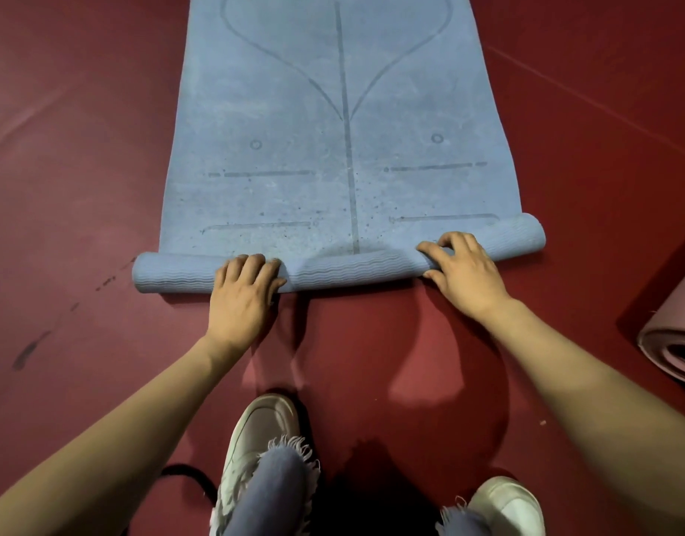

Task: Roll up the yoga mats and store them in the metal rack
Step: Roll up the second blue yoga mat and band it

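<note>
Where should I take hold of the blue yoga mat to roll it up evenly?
Grip the rolled end of the blue yoga mat from the near side, fingers curled over its top, as the left hand and right hand do. It is a low tube lying crosswise, so one hand each side of the centre line should roll it evenly.

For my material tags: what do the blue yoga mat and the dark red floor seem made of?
Blue yoga mat: likely soft foam or rubber, matte; wavy ribbing shows on its rolled end. Dark red floor: probably vinyl sheeting, smooth with faint sheen.
</note>
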The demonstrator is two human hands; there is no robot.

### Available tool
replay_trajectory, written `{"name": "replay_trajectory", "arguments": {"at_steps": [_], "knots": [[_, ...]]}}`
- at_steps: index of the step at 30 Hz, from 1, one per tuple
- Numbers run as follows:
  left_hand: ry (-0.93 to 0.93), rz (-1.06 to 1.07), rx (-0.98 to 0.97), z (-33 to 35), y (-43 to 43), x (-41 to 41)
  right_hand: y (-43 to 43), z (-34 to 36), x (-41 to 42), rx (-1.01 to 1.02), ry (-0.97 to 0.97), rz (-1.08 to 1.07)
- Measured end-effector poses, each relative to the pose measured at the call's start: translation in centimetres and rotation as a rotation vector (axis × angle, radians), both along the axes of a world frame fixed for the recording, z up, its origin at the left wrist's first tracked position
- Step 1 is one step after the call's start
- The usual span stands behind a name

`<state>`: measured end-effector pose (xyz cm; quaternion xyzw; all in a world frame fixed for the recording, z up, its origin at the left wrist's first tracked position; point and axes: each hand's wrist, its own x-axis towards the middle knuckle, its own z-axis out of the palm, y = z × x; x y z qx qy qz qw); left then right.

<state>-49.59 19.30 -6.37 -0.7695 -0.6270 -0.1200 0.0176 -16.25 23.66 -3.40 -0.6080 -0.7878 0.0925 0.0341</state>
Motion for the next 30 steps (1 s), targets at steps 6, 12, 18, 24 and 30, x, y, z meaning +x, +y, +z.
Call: {"name": "replay_trajectory", "arguments": {"at_steps": [6,12,18,24,30], "knots": [[-0.054,-0.095,-0.061,-0.5,-0.3,-1.1,-0.1,-0.4,0.0,0.018,0.005,-0.009],[-0.041,-0.13,-0.073,-0.3,0.8,-1.4,-0.8,-1.7,-0.2,0.238,-0.027,0.001],[-0.048,-0.155,-0.06,-0.4,1.3,-2.1,-1.1,-2.3,0.0,0.249,-0.044,0.046],[-0.042,-0.146,-0.097,0.1,2.3,-2.0,1.4,-0.8,-0.4,0.121,-0.045,0.022],[-0.083,-0.118,-0.065,0.8,0.7,-1.5,0.0,-0.3,0.2,0.105,-0.02,0.012]]}}
